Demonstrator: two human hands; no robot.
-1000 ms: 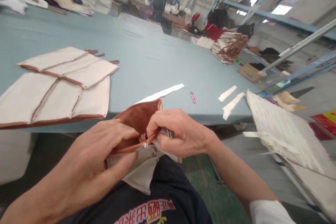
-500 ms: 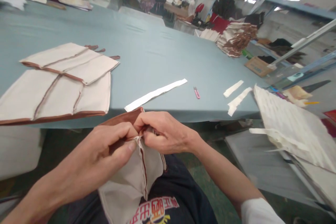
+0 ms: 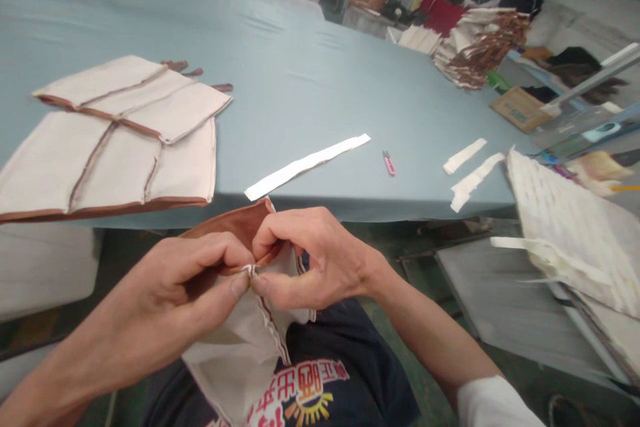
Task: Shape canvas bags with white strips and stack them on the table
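Cream cloth piece [image 3: 225, 350], brown inside: one, lower centre of the frame, in front of the table [image 3: 320, 97]. We hold its seamed edge in both hands: left hand [image 3: 163, 303] and right hand [image 3: 317, 257], thumbs and fingers pinched closed on the edge, just beside each other. Beyond, on the table, we list: white strip [image 3: 307, 167], one, centre, lying aslant; pink-handled snips [image 3: 389, 163], one pair, right of the strip; short off-white strips [image 3: 465, 155], two, right; cream panels with brown edging [image 3: 185, 170], overlapping, left.
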